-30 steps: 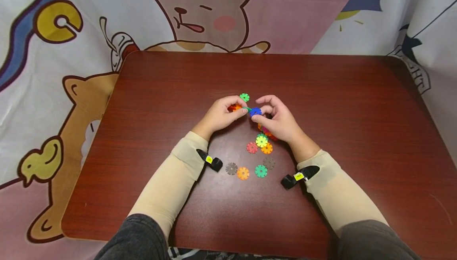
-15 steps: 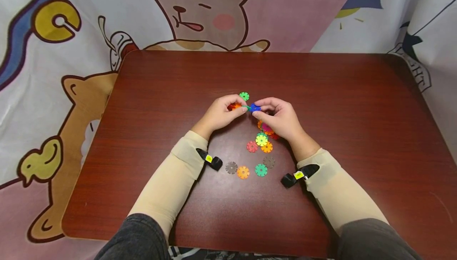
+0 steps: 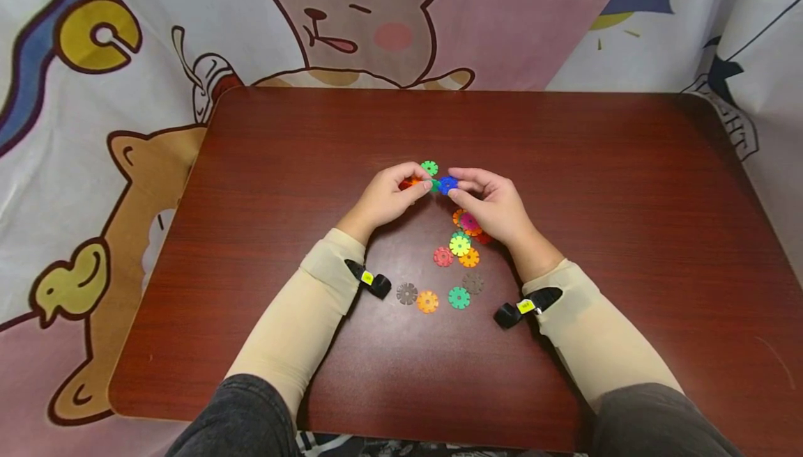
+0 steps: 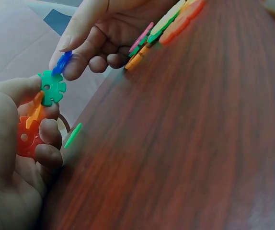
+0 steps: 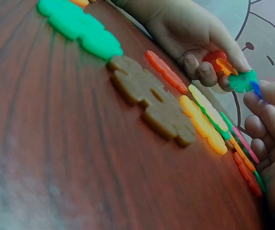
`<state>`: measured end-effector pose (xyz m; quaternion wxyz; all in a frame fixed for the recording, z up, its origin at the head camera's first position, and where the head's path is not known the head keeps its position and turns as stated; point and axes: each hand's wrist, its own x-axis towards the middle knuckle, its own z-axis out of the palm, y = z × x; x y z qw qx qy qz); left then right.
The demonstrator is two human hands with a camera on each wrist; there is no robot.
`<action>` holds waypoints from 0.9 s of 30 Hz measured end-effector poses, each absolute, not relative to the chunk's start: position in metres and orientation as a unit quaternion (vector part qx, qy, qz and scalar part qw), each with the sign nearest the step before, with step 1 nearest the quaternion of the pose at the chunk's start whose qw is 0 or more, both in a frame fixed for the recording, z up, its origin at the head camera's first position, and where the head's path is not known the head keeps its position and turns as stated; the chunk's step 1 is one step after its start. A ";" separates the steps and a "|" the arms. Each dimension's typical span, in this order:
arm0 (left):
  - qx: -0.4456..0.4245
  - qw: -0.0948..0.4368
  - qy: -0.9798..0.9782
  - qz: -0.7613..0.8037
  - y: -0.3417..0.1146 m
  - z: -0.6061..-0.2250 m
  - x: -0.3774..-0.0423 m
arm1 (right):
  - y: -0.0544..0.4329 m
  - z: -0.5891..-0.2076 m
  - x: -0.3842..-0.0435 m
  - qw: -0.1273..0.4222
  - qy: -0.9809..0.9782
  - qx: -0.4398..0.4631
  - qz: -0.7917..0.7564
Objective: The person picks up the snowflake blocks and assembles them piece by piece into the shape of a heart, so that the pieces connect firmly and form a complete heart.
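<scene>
A short chain of notched plastic discs runs between the two hands. My left hand (image 3: 390,196) grips its red disc (image 4: 28,139) and orange disc (image 4: 34,114), with the thumb at the edge of the green disc (image 4: 54,88). Between thumb and fingers, my right hand (image 3: 498,210) pinches a blue disc (image 3: 448,184). In the left wrist view the blue disc stands crosswise at the green disc's edge, meeting it there. The chain is held above the table, and the left fingers partly hide the red and orange discs.
Loose discs lie on the brown table (image 3: 282,164): a light green one (image 3: 429,167) beyond the hands, and a pile with a magenta disc (image 3: 468,221) by the right hand. Nearer the body are a yellow disc (image 3: 460,246), a grey-brown disc (image 3: 406,294) and several others.
The right forefinger has come down from its raised position towards the blue disc. The blue disc has shifted slightly away from the body, and more of the green disc's face shows.
</scene>
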<state>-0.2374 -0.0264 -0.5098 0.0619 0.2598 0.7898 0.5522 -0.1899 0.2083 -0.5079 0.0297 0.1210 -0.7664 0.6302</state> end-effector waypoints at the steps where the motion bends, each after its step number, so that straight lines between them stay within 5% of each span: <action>1: 0.259 0.063 0.791 0.551 -0.026 -0.509 -0.237 | 0.208 -0.508 -0.190 0.029 -0.768 0.121 0.629; 27: 0.304 0.078 0.791 0.525 -0.032 -0.509 -0.237 | 0.205 -0.512 -0.190 0.080 -0.776 0.172 0.601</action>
